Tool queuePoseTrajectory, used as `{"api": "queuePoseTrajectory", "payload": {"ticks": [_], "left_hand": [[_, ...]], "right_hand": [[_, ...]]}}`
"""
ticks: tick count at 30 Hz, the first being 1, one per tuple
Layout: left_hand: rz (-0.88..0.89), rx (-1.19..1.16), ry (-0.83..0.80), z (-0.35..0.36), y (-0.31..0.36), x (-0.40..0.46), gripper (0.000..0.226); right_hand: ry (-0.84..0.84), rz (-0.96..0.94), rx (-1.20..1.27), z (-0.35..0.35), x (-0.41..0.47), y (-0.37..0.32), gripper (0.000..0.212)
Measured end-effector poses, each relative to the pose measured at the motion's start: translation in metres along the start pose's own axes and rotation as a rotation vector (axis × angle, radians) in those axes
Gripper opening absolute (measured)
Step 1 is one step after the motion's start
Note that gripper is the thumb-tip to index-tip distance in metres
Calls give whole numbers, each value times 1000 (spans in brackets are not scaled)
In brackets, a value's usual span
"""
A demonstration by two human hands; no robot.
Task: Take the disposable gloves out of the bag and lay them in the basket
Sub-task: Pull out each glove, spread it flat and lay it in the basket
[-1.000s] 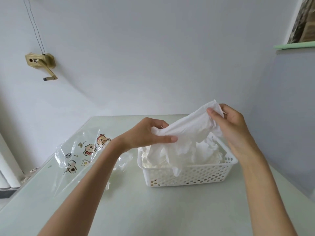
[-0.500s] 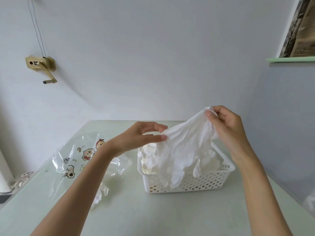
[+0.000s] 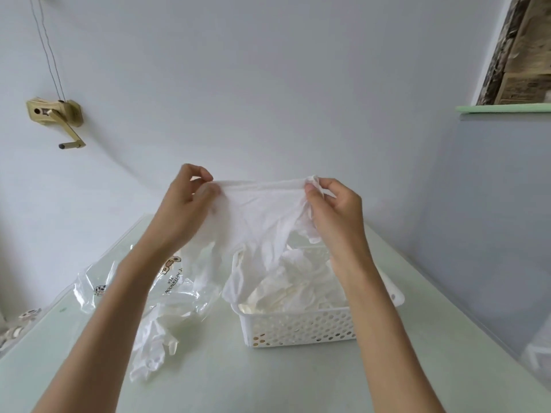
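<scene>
A white disposable glove [image 3: 262, 216] hangs stretched by its cuff above the white perforated basket [image 3: 301, 326]. My left hand [image 3: 186, 204] pinches the cuff's left end and my right hand [image 3: 334, 210] pinches its right end. The glove's fingers dangle toward the basket's left rim. Several crumpled white gloves [image 3: 298, 284] lie inside the basket. The clear plastic bag [image 3: 176, 287] with cartoon prints lies on the table left of the basket, partly behind my left forearm. One more white glove [image 3: 152, 347] spills from the bag's mouth onto the table.
The pale green table [image 3: 268, 380] meets the wall behind the basket. A brass crank fitting [image 3: 56, 117] is fixed to the wall at upper left. A green shelf edge [image 3: 504, 108] juts out at upper right.
My left hand moved up and took hold of the glove's cuff. Both hands rose, and the glove is now spread wide between them, higher above the basket.
</scene>
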State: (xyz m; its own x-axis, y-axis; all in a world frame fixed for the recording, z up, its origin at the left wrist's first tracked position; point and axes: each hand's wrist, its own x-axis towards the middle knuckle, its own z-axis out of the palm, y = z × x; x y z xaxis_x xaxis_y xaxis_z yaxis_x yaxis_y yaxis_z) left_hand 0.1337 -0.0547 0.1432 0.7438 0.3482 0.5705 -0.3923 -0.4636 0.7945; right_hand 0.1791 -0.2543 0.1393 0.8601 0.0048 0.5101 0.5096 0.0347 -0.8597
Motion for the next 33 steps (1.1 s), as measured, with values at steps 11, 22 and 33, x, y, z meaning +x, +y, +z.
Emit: {"api": "queuePoseTrajectory", "payload": {"ticks": [11,22,33], "left_hand": [[27,700,-446,96,-86,15,23],[108,798,-201,84,-84,22,23],[-36,1119,-1094,84,-79,-33,90]], "right_hand": [[-50,198,-887,-74,14,107,23],[20,77,-1054,-89,26,120,33],[-1049,362,-1242,-75,12,119,73]]}}
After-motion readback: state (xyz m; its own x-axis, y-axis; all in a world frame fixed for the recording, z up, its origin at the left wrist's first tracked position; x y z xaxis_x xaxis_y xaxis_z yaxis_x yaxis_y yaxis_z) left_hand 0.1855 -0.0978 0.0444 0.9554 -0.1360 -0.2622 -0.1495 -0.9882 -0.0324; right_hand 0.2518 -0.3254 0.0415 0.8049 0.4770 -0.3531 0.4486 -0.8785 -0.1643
